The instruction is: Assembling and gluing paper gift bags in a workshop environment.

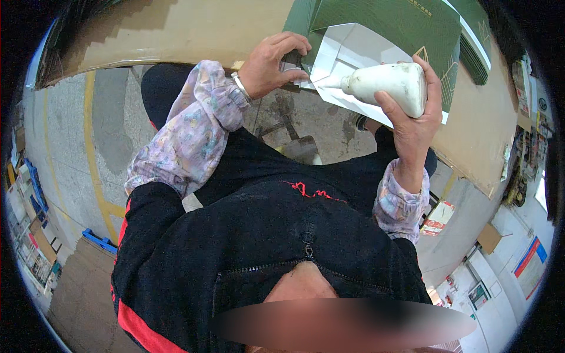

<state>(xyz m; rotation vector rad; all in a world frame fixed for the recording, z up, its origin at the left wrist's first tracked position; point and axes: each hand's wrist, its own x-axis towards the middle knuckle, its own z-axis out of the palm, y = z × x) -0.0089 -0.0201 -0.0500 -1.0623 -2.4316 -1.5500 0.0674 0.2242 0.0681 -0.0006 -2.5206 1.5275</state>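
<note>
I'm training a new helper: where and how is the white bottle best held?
I'd grip the white bottle around its wide base end, coming from the right, as the right hand does: it is held sideways, broadest there, with its slim nozzle pointing left.

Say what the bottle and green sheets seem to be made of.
Bottle: probably plastic, smooth and faintly glossy, judging by its rounded body and soft highlights.
Green sheets: likely card or paper, apparently fairly matte, given their thin, pale edges.

The bare left hand (273,65) arches, thumb and fingertips parted; the bare right hand (415,115) curls in a grip, thumb opposite the fingers.
</note>
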